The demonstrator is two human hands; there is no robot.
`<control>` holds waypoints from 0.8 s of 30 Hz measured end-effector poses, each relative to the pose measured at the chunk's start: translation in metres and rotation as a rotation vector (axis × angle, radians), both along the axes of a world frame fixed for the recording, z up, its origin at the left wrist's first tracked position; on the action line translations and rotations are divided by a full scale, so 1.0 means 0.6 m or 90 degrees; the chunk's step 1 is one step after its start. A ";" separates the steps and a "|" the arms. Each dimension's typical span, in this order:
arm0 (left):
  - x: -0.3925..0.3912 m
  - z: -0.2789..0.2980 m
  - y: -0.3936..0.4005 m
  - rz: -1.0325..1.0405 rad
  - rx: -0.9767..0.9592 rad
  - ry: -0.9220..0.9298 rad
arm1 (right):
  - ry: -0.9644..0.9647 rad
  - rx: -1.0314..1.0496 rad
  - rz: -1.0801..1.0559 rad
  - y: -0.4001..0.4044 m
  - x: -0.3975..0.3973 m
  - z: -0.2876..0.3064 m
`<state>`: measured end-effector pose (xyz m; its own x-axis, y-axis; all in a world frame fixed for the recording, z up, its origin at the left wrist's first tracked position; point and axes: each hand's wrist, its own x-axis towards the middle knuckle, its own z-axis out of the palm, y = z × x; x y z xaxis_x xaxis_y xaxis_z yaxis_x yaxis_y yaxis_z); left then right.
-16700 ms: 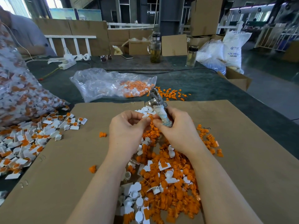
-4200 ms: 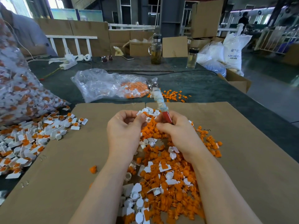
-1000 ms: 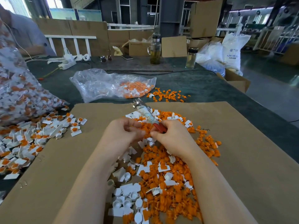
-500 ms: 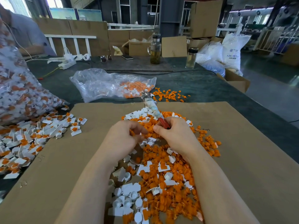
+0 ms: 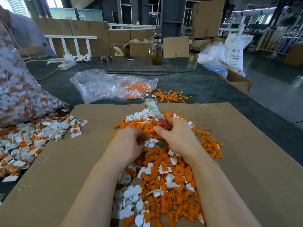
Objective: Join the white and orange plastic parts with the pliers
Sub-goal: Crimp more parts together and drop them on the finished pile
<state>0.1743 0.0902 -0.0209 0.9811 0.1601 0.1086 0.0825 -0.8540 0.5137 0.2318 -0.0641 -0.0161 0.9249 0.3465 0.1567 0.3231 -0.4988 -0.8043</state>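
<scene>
A heap of loose orange parts (image 5: 173, 182) mixed with white parts (image 5: 132, 197) lies on the brown cardboard sheet (image 5: 246, 161). My right hand (image 5: 178, 138) grips the pliers (image 5: 153, 108) by their red handle; the taped shaft and metal jaws point up and away from me. My left hand (image 5: 131, 143) rests low on the heap with its fingers curled over small white parts (image 5: 151, 143); whether it pinches one of them is hidden. The two hands are almost touching above the heap.
Joined white-and-orange pieces (image 5: 32, 141) are spread at the left beside a big filled plastic bag (image 5: 18, 94). A clear bag (image 5: 113, 86) and scattered orange parts (image 5: 170, 95) lie beyond the cardboard. Two bottles (image 5: 157, 49), boxes and a person's sleeve (image 5: 24, 35) are farther back.
Both hands have come down onto the heap since a few seconds ago. The pliers tipped toward the left, then swung back more upright. My left hand now digs among white parts.
</scene>
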 end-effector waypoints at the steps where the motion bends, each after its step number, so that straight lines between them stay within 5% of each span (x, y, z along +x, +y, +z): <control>1: 0.001 -0.003 0.000 0.001 0.008 -0.014 | 0.000 0.005 -0.002 0.000 0.000 0.000; 8: 0.003 -0.011 -0.003 0.050 0.057 -0.081 | 0.001 0.030 -0.011 0.001 -0.001 0.000; 12: 0.002 0.003 -0.010 0.191 -0.218 -0.148 | -0.015 0.053 -0.025 0.003 0.000 0.000; 18: -0.001 0.021 -0.030 0.202 -0.657 -0.170 | -0.062 0.097 -0.052 0.007 -0.002 0.000; 24: -0.006 0.026 -0.035 0.186 -0.790 -0.147 | -0.123 0.085 -0.084 0.012 -0.007 0.002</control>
